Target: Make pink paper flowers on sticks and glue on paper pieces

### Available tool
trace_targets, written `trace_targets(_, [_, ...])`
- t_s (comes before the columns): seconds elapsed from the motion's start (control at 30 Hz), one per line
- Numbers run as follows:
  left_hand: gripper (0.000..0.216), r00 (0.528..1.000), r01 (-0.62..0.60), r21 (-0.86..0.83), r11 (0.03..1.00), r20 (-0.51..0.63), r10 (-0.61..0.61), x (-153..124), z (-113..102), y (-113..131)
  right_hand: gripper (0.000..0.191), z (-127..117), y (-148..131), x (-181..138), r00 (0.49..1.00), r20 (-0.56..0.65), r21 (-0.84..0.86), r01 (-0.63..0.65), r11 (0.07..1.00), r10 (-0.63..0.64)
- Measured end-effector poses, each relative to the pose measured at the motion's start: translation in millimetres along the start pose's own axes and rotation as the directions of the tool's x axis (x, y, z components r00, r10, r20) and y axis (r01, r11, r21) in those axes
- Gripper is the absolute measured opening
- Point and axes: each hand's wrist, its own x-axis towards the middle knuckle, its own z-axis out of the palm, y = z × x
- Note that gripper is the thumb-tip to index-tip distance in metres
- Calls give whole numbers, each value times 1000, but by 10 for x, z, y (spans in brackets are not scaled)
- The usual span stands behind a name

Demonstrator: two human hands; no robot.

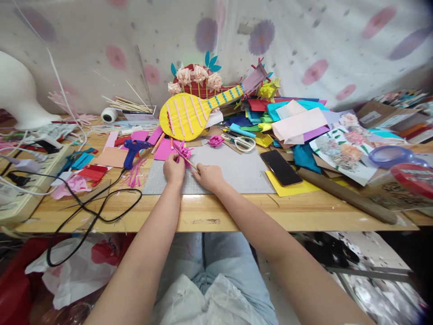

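My left hand rests on the grey cutting mat with its fingers pinched on a pink paper flower. The flower sits at the end of a thin wooden stick. My right hand is closed on the stick's lower end, just right of the left hand. Both hands lie close together near the mat's front left part.
A blue glue gun with a black cord lies to the left. Scissors, a second pink flower, a black phone, a yellow paper guitar and heaps of coloured paper crowd the wooden table.
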Motion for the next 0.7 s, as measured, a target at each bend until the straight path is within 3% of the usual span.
trace_targets(0.13, [18,1000,3,-17,1000,-17,-3,14,5,-19,44,18,-28,-5,998,-50,35,27,999,-25])
trace_targets(0.47, [20,1000,3,11,1000,-13,-2,29,-29,-36,27,31,23,1,994,-108,79,23,997,-15])
trace_targets(0.7, [20,998,43,69,997,-51,-40,65,-108,-43,23,-38,183,-10,990,-62,132,135,982,-128])
